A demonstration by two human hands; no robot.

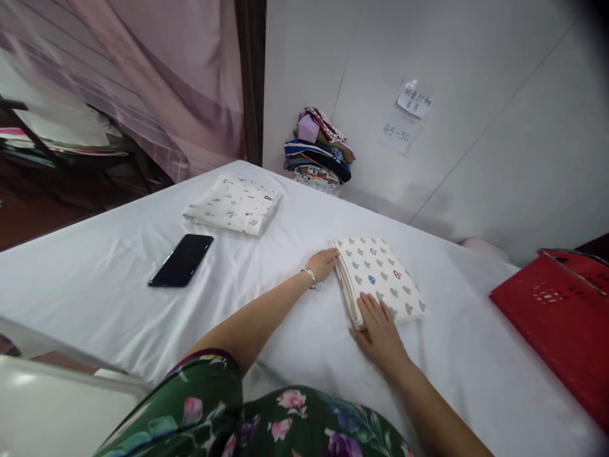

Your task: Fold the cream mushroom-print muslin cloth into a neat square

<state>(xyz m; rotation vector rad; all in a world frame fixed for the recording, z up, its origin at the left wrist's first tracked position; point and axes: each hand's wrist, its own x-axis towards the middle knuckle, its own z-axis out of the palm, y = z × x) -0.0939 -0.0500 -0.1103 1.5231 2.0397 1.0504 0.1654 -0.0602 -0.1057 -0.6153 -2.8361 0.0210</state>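
A folded white cloth (383,270) with grey mouse-head shapes and a few blue and red ones lies in several layers on the white-covered table. At its far left corner, my left hand (323,263) is closed on the folded edge, a bracelet on the wrist. My right hand (383,333) rests at the near edge, its fingers stretched over the top layer and its thumb apart beside the fold. Part of the near edge is hidden beneath the right fingers.
Another folded patterned cloth (233,203) lies further left, with a black phone or tablet (181,260) nearer me. A stack of folded textiles (318,152) stands by the wall. On the right is a red basket (556,317); a white chair (57,406) sits lower left.
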